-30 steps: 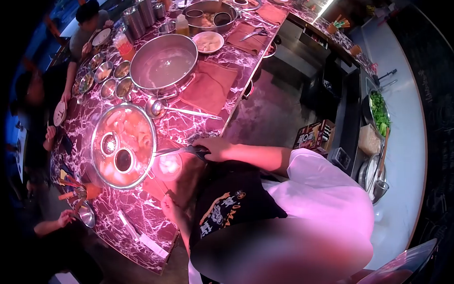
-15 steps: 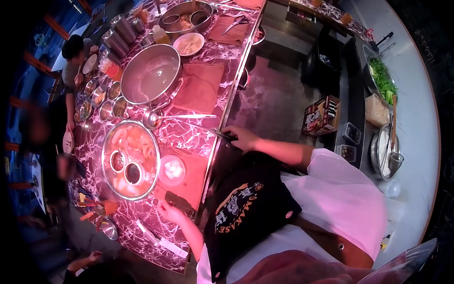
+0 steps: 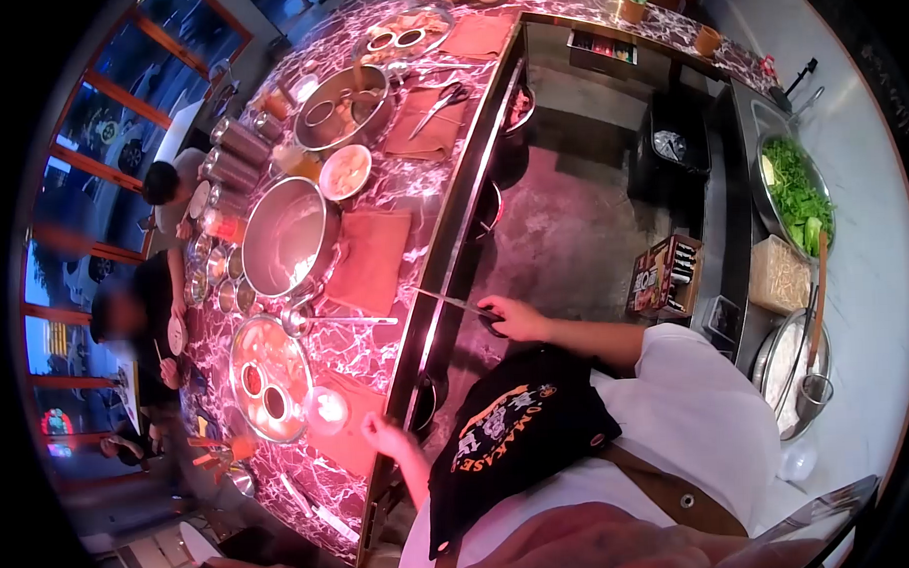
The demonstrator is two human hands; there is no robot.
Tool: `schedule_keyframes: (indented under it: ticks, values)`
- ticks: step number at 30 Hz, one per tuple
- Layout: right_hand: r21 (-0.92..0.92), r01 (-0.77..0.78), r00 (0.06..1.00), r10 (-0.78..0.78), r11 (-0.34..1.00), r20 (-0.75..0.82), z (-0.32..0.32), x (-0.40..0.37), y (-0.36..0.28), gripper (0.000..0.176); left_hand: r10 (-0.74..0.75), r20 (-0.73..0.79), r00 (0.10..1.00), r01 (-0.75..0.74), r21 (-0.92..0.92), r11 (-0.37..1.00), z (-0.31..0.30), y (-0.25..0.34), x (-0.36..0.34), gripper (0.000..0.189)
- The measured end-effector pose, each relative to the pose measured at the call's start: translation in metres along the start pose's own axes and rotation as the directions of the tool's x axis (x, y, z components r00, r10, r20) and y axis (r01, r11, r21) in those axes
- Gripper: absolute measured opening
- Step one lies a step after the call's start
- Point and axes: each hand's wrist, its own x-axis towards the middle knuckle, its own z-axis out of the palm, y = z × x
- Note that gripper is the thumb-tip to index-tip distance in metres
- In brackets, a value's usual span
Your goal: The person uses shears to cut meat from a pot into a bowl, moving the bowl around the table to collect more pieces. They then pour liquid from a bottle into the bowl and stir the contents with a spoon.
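Note:
My right hand (image 3: pixel 517 320) is closed round the black handles of scissors (image 3: pixel 457 303), whose thin blades point left across the counter edge. Loosely curled, my left hand (image 3: pixel 388 437) is at the front edge of the brown cloth (image 3: pixel 355 446); whether it holds anything is hidden. Beyond that hand, a small bowl of pale pieces (image 3: pixel 326 411) sits on the cloth, beside a round pan (image 3: pixel 299 352) of food with two dark-centred cups in it. A ladle (image 3: pixel 351 321) lies above the pan, its bowl to the left.
A big steel pot (image 3: pixel 291 235) and another cloth (image 3: pixel 369 259) stand farther up the marbled counter (image 3: pixel 412 200). Other scissors (image 3: pixel 438 109) lie beyond. People (image 3: pixel 150 320) are across the counter. Greens in a bowl (image 3: pixel 800 197) and a bin (image 3: pixel 670 146) are at right.
The view has turned, so the counter sits differently in frame. My right hand has drawn back from the counter edge with the scissors. My left hand now appears nearer the counter's front edge.

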Motion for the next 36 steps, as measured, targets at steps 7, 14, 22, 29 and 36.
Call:
schedule_keyframes:
  ticks: [7,14,22,29,36]
  values:
    - [-0.252,-0.068,0.977,0.014,0.965,-0.213,-0.142,-0.052,0.041,0.046,-0.096,0.319,0.943,0.081,0.062,0.995,0.121,0.002,-0.099,0.008]
    - [-0.095,-0.135,0.812,0.055,0.986,-0.582,-0.197,-0.079,0.104,0.044,-0.17,0.377,0.911,0.09,0.221,0.971,0.145,0.011,-0.118,0.007]
    - [0.016,-0.05,0.89,0.052,0.999,-0.454,-0.177,-0.057,0.109,0.043,-0.143,0.271,0.952,0.103,0.157,0.982,0.113,-0.015,-0.122,0.013]
    - [-0.067,0.003,0.982,-0.015,0.998,-0.188,-0.123,-0.028,0.056,0.046,-0.141,0.08,0.987,0.128,0.152,0.98,0.06,-0.037,-0.151,0.012]
    - [-0.182,0.057,0.994,-0.038,0.982,0.104,-0.076,-0.004,0.043,0.048,-0.218,-0.125,0.968,0.231,0.104,0.967,-0.023,-0.098,-0.159,0.013]
